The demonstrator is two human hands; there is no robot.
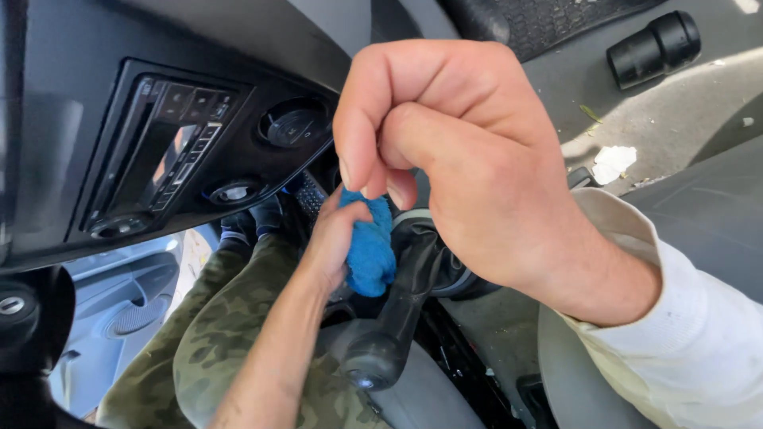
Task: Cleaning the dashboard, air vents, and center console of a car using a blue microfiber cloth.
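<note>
So we're looking down into a car cabin here, camera tipped at a weird angle. The right hand (469,159), coming out of a cream-white sleeve (683,342), fills the middle of the shot. Its fingers are curled in and pinched together, thumb against fingertips, and it looks like they're nipping the top edge of a small bright blue fuzzy cloth (370,242), though the actual contact spot is partly hidden behind the knuckles.

The left hand (334,238) comes up from below on a bare forearm and is pressed against the same blue cloth from the left side, fingers wrapped onto it. So the hands are close together, both on the cloth, one above and one beside it.

The cloth sits right up against the black gear lever with its rounded black knob (373,357) and the dark leathery boot (421,270) around the shaft, just under the edge of the dark grey plastic dashboard (95,48).

On that dashboard there's a black car stereo unit (159,151) with small buttons, plus a couple of round black dials (292,123) next to it. Below, legs in green camouflage trousers (214,334). Top right, a black cylindrical object (653,48) lies on the grey floor, with a crumpled white scrap of paper (613,163) nearby.
</note>
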